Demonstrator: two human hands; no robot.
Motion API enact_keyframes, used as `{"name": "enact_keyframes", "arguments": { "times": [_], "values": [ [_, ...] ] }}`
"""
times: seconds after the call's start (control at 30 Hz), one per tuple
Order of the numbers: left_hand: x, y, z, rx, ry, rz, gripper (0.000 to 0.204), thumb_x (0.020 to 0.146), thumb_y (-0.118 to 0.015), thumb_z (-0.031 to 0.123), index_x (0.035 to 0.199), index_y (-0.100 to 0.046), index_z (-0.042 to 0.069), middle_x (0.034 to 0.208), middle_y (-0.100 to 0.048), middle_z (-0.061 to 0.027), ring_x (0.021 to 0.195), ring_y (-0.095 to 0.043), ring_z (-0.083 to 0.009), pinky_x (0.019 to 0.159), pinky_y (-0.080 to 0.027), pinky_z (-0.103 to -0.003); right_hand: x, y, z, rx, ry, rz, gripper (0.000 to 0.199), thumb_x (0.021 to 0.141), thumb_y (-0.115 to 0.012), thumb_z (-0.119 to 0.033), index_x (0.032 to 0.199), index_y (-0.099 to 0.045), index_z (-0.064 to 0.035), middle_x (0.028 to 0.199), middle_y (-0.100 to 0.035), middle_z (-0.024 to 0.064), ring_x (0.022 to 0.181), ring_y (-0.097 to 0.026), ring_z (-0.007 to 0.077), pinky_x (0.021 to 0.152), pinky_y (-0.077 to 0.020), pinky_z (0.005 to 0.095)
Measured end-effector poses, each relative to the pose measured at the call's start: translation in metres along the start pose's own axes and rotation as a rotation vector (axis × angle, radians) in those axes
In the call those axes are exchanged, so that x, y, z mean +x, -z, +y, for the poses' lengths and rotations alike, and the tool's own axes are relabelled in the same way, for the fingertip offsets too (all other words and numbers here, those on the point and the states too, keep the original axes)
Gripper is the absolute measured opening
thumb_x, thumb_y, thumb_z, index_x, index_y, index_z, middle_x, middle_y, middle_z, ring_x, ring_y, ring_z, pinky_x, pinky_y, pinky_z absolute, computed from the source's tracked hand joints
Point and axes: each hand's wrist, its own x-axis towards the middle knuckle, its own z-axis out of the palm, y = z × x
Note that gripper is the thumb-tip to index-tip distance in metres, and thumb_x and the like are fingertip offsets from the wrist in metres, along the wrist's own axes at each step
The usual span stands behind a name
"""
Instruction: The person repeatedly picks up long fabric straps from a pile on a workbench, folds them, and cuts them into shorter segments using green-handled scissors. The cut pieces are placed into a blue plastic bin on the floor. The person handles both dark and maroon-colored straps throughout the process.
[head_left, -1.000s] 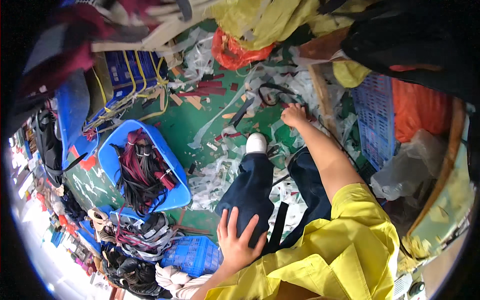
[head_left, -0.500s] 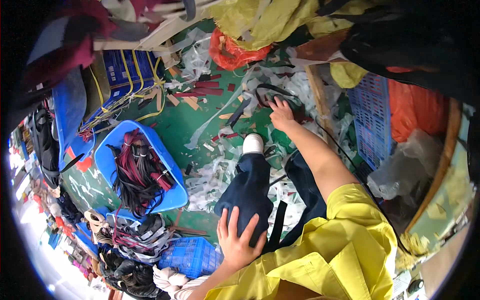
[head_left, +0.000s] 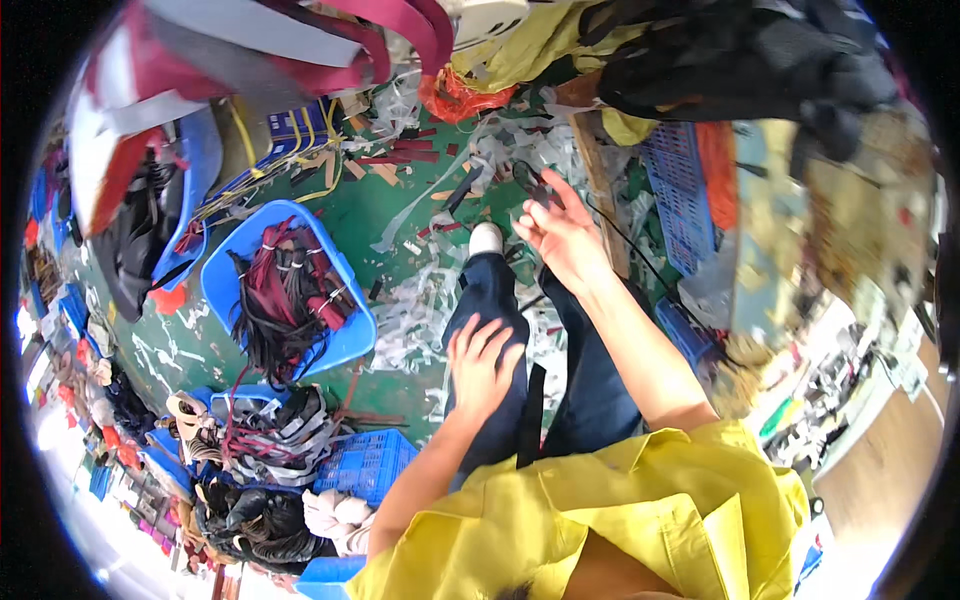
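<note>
A black strap (head_left: 527, 180) at 12 o'clock is pinched in the right hand (head_left: 562, 232); left hand (head_left: 480, 362), fingers spread, is rested on the thigh (head_left: 487, 310); floor scraps (head_left: 415, 310) are left unsorted.

The floor (head_left: 340, 215) was painted green and littered with pale scraps and strips. Blue plastic tubs (head_left: 345, 340) of dark straps stood on it, a blue crate (head_left: 365, 465) nearby. Bright daylight flooded the lower left edge.

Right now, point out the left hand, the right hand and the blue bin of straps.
left hand (head_left: 483, 362), head view, back of the hand, resting on the thigh
right hand (head_left: 562, 232), head view, back of the hand
blue bin (head_left: 352, 343), head view, its near rim
</note>
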Motion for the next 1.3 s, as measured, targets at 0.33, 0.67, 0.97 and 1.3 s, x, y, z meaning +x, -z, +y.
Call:
{"name": "enact_keyframes", "arguments": {
  "times": [0.33,0.67,0.97,1.3],
  "values": [
    [0.065,0.19,0.168,-1.852,0.514,-0.211,0.028,0.091,-0.055,0.03,0.104,-0.057,0.006,0.093,-0.063,-0.0053,0.089,-0.062,-0.0203,0.075,-0.048,-0.03,-0.246,-0.152,-0.131,-0.776,-0.012,-0.058,0.044,0.087,-0.057,-0.002,0.126,-0.038,-0.0002,0.094,-0.064,0.0144,0.079,-0.064,0.0168,0.074,-0.0527,0.0289],
    [0.034,0.288,0.272,-2.313,0.251,-0.326,0.021,0.094,-0.048,0.024,0.104,-0.056,0.007,0.103,-0.063,-0.0053,0.103,-0.06,-0.0233,0.086,-0.051,-0.039,-0.332,-0.2,-0.199,-0.368,0.507,0.161,0.017,0.082,-0.061,-0.001,0.099,-0.059,0.0015,0.087,-0.064,0.0088,0.075,-0.063,0.0156,0.071,-0.0511,0.0269],
    [0.05,0.357,0.247,-1.641,0.18,-0.006,0.033,0.096,-0.042,0.034,0.103,-0.055,0.005,0.072,-0.054,-0.0018,0.057,-0.049,-0.0128,0.053,-0.041,-0.026,-0.424,-0.038,-0.19,-1.834,0.432,0.859,0.022,0.081,-0.063,-0.016,0.096,-0.06,0.0,0.098,-0.062,0.0126,0.093,-0.059,0.0184,0.08,-0.0458,0.0309],
    [-0.04,0.352,0.266,-0.753,0.107,-0.519,0.027,0.095,-0.042,0.019,0.081,-0.055,0.0,0.051,-0.045,0.0009,0.04,-0.04,-0.0051,0.039,-0.029,-0.02,-0.323,-0.278,-0.213,-0.007,0.13,-0.238,0.022,0.097,-0.043,-0.024,0.092,-0.051,-0.0036,0.068,-0.049,0.0006,0.071,-0.056,0.0153,0.072,-0.047,0.0317]
  ]
}}
